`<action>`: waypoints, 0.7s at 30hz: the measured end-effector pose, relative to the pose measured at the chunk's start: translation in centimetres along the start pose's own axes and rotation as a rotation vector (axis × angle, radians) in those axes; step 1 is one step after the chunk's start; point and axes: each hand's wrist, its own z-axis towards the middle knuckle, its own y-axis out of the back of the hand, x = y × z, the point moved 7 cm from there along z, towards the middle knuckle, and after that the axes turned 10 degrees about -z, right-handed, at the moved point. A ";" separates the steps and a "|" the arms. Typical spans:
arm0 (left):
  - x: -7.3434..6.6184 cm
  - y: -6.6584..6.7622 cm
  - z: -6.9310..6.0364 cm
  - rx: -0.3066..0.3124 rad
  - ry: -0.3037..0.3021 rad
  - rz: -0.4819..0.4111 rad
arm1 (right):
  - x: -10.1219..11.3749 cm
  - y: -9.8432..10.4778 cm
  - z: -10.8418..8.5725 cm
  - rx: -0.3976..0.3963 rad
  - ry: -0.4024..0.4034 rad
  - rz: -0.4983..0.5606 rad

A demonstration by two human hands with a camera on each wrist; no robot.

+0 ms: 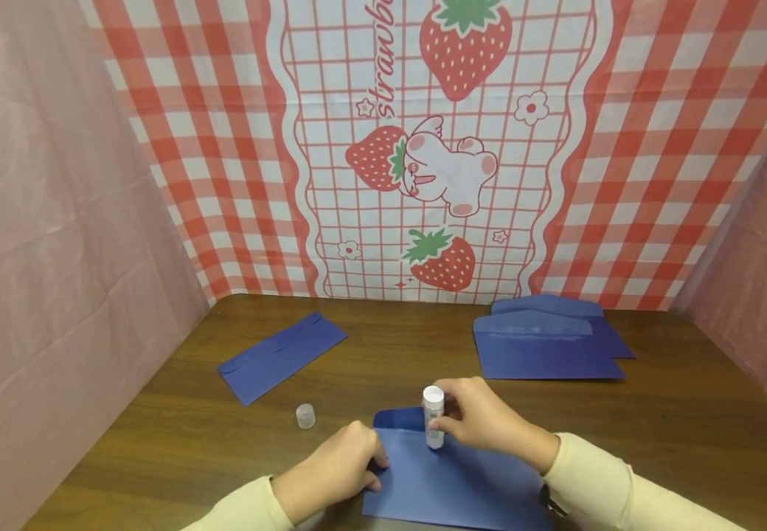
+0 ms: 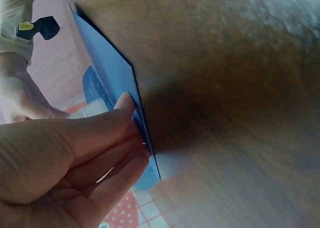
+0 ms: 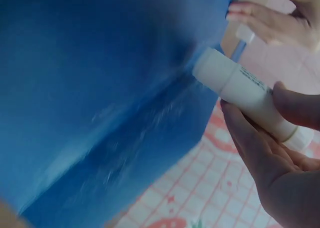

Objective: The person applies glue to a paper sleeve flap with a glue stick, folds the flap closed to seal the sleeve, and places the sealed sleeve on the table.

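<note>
A blue envelope (image 1: 450, 479) lies at the front of the table with its flap (image 1: 397, 420) unfolded away from me. My left hand (image 1: 340, 466) pinches its left edge; the left wrist view shows the thumb (image 2: 125, 102) on the upper face. In my right hand (image 1: 490, 419) is a white glue stick (image 1: 434, 419), held upright with its lower end against the envelope near the fold. Shiny streaks run along the flap (image 3: 145, 153) in the right wrist view. The clear cap (image 1: 305, 416) stands on the table, left of the envelope.
One blue envelope (image 1: 282, 358) with its flap folded down lies at the back left. At the back right, two more envelopes (image 1: 549, 354) overlap with flaps up. A strawberry-print cloth (image 1: 450, 162) hangs behind the wooden table (image 1: 397, 354).
</note>
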 end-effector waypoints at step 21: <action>0.3 -0.1 0.2 0.011 0.016 -0.023 | 2.5 -3.8 2.7 -0.007 0.034 0.089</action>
